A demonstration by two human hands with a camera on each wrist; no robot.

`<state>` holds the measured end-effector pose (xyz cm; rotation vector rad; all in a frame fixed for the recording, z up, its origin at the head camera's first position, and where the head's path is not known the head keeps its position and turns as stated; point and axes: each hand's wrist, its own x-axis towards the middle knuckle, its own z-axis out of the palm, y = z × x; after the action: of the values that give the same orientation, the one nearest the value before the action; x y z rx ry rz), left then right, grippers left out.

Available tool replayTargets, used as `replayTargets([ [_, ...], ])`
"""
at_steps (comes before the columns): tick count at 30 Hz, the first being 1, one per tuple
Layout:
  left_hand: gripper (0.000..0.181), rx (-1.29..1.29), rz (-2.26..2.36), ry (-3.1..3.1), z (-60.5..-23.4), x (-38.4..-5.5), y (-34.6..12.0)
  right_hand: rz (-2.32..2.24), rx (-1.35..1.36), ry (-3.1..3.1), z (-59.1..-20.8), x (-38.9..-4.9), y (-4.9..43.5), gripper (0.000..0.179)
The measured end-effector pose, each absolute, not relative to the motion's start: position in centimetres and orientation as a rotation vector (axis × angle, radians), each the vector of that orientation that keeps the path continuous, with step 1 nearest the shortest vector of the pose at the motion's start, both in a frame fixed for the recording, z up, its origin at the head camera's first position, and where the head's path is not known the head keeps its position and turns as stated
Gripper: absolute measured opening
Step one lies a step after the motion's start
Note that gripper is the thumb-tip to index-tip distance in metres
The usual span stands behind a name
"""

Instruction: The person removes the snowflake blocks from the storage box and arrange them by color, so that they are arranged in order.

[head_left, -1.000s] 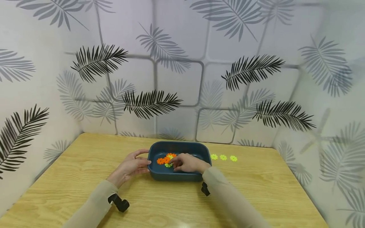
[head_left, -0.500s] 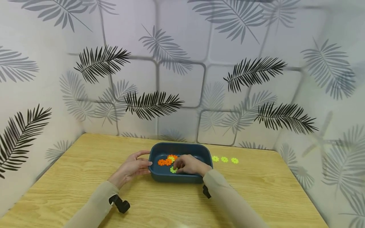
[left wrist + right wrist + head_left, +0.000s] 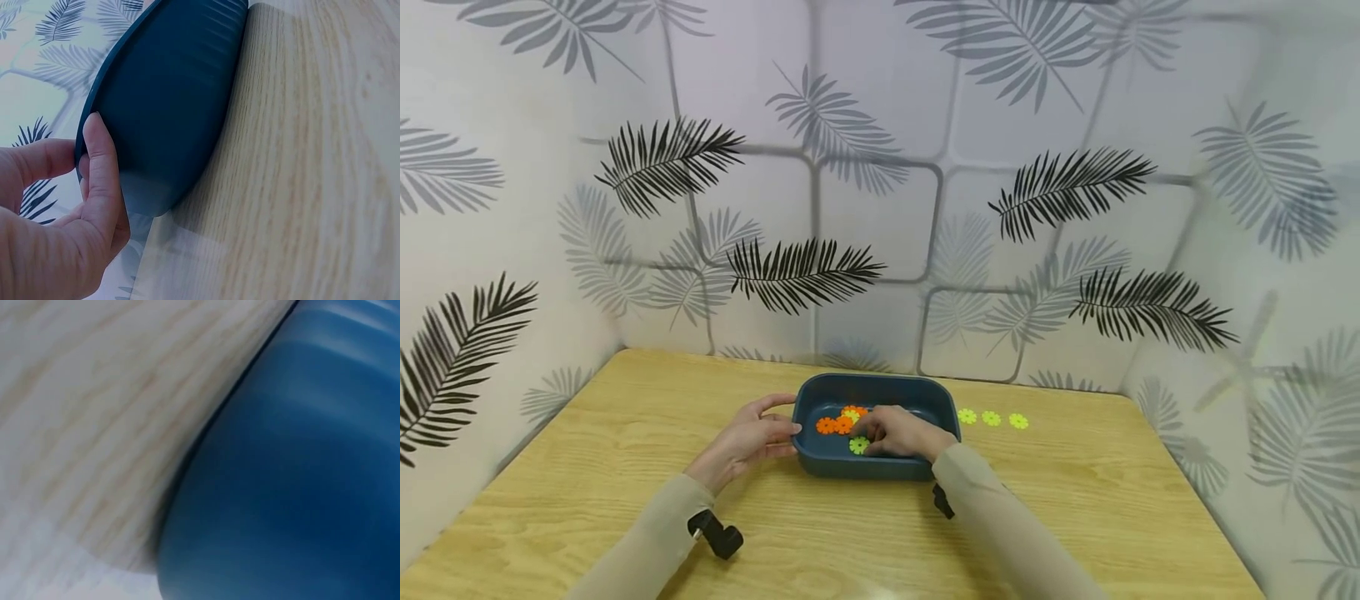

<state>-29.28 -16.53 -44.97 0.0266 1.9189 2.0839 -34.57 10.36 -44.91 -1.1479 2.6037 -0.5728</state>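
Observation:
A dark blue plastic bin [image 3: 877, 468] stands on the wooden table in the head view. My left hand [image 3: 752, 440] grips its left rim; in the left wrist view, finger and thumb [image 3: 100, 156] pinch the wall edge. My right hand [image 3: 898, 432] reaches into the bin with bent fingers. Beside its fingertips lies a yellow-green flower-shaped disc [image 3: 859, 446]; whether they pinch it cannot be made out. To its left and behind are orange flower-shaped discs [image 3: 826, 426] and a yellow one [image 3: 851, 413]. The right wrist view shows only the bin's outer wall [image 3: 294, 487] and table.
Right of the bin, three yellow flower-shaped discs [image 3: 991, 418] lie in a row on the wooden table [image 3: 820, 542]. A leaf-patterned wall [image 3: 865, 225] stands close behind the bin and continues along both sides.
The yellow-green disc has slid out of the pile toward the near right, with my right fingers beside it. During the last half second little moves. My left hand keeps its grip on the rim.

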Motion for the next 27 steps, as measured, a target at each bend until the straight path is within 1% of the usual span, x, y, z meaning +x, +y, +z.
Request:
replayTargets([
  [8, 0.064, 0.028, 2.073, 1.913, -45.01, -29.2, -16.68, -0.573, -1.16, 2.646, -45.19, -34.71, 10.37, 0.028],
  [22, 0.064, 0.034, 2.076, 1.9, -45.18, -29.16, -16.57, -0.618, -1.047, 2.625, -44.94, -34.26, 10.45, 0.031],
  [27, 0.064, 0.02, 2.09, 1.904, -45.08, -29.24, -16.41, -0.644, -1.025, 2.649, -44.84, -34.34, 10.51, 0.029],
])
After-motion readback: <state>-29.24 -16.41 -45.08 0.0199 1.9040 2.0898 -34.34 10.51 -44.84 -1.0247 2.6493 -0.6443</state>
